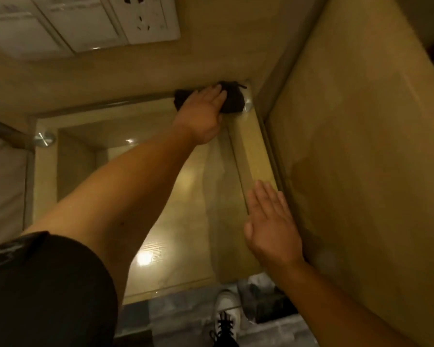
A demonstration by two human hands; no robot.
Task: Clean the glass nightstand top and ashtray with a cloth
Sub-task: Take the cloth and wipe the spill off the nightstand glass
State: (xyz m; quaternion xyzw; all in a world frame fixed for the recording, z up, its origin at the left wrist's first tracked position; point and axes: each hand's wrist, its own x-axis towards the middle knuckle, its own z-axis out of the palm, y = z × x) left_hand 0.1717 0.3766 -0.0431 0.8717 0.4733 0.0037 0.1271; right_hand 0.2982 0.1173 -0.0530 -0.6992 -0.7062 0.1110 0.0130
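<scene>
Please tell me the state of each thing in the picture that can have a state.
left hand: open, straight fingers press the cloth
cloth: bunched, at far right corner of the glass
right hand: open, flat, holds nothing
glass top: bare, reflecting lamps
wall socket: nothing plugged in

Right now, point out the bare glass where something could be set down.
The clear glass nightstand top lies bare between the left forearm and the right hand. The far right corner is crowded: the left hand presses the dark cloth.

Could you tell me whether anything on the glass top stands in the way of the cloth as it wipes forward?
Nothing visible does. The left hand presses the cloth at the far right corner of the glass top.
</scene>
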